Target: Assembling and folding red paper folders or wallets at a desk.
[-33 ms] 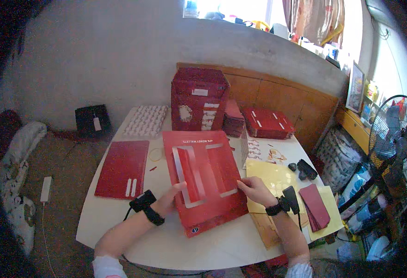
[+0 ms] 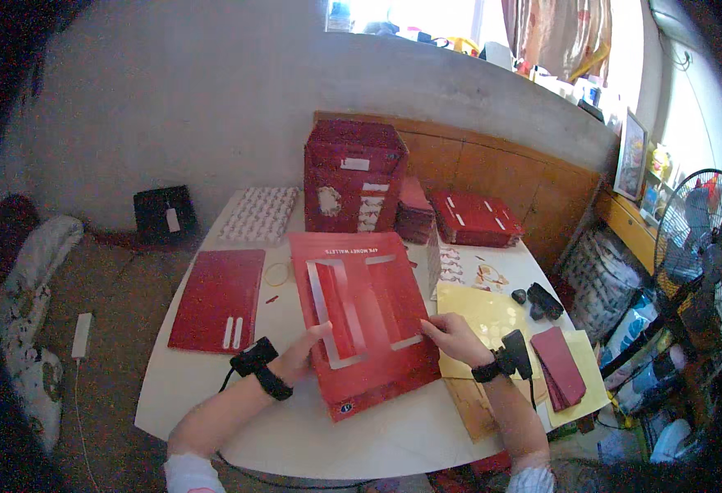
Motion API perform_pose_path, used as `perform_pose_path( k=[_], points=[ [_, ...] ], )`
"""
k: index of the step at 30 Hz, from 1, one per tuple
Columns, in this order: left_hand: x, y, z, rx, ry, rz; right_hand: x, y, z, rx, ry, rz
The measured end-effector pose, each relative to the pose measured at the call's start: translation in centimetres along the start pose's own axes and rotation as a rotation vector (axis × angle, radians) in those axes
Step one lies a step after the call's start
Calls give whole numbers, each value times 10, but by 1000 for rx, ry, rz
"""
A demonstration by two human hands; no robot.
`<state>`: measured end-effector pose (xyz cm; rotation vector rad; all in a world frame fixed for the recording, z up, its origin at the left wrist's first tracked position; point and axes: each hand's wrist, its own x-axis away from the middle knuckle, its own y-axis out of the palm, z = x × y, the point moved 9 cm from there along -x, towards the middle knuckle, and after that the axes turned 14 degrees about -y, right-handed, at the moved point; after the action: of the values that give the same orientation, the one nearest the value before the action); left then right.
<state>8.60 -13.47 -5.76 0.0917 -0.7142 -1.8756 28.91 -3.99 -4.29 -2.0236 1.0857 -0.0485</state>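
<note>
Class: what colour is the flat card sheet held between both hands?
Red, with pale strips; the card sheet shows best in the head view.

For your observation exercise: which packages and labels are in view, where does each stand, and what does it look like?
Large flat red card pack with silvery strips: table centre, under both hands.
Flat red sheet, two white strips: left.
Tall red carton, white labels: behind.
Low red box: back right.

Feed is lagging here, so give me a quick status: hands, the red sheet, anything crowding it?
Left hand and right hand grip the red sheet by its edges. Sheet flat on white table. Yellow sheet beside it, right.
</note>
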Motion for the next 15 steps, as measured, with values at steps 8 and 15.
perform_pose_path(
  k=[8,15],
  points=[
    [-6,-8,-2,-32,30,100,10,8,25,-417,273,-117],
    [3,9,3,10,-9,78,15,13,24,-533,282,-223]
  ],
)
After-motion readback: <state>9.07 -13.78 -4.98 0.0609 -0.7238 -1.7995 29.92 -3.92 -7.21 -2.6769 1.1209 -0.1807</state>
